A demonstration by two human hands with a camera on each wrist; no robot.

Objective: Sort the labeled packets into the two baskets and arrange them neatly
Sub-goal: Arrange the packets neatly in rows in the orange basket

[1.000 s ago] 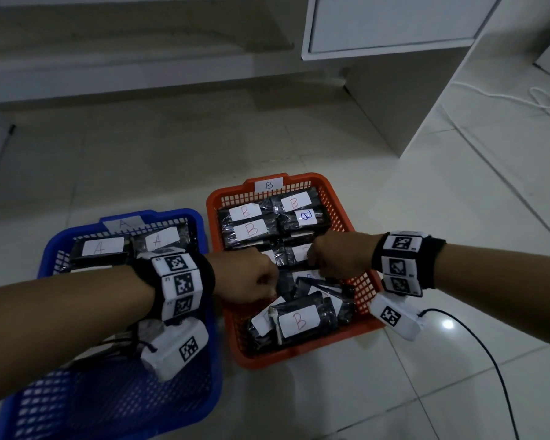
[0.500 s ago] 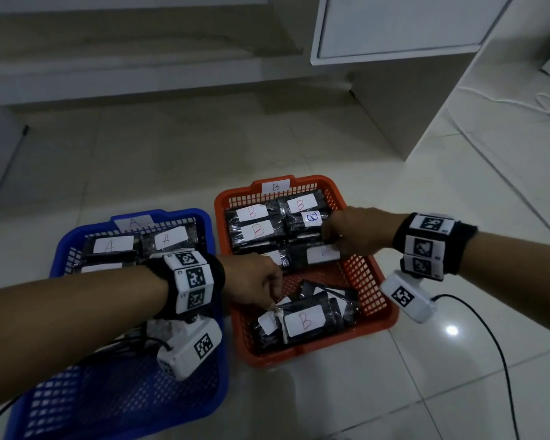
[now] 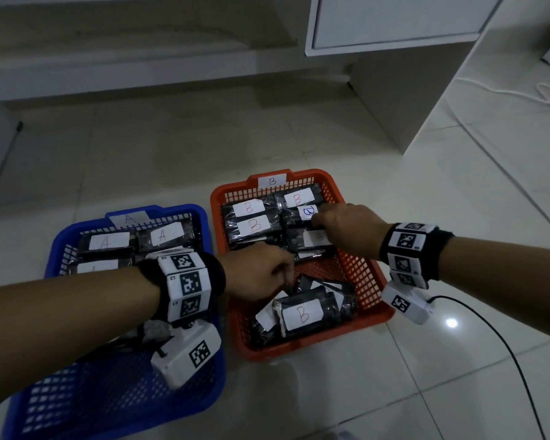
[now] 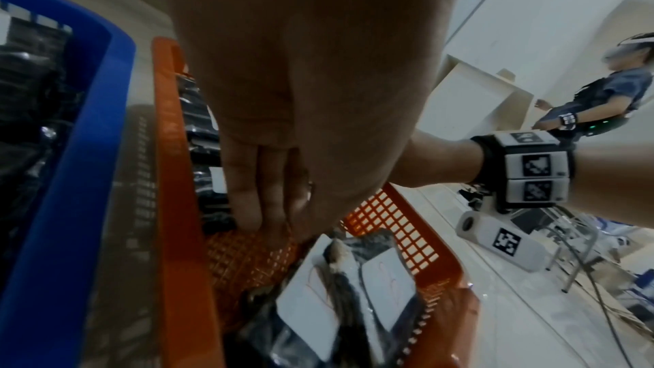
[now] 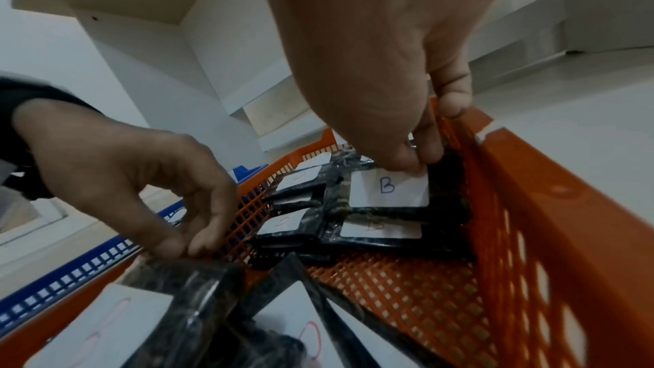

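The orange basket [image 3: 372, 281] tagged B holds black packets with white B labels: neat rows at the back and a loose heap [image 3: 302, 315] at the front. My right hand [image 3: 319, 221] reaches to the back right. Its bent fingers [image 5: 417, 161] and thumb hold the far end of the packet with a blue-ink B [image 5: 389, 189]. My left hand [image 3: 288, 276] is low over the heap, and its fingertips [image 5: 187, 248] pinch the upper edge of a loose packet [image 5: 177, 279]. The blue basket [image 3: 54, 255] tagged A holds packets labelled A [image 3: 108, 241].
Both baskets stand side by side on a pale tiled floor. A white cabinet [image 3: 410, 74] rises behind the orange basket. A black cable [image 3: 502, 344] runs from my right wrist over the floor. Another person [image 4: 601, 94] stands in the background of the left wrist view.
My right hand moved from the basket's middle to the back right, set a packet down in the third row and went on to the blue-ink B packet. My left hand stayed by the front heap.
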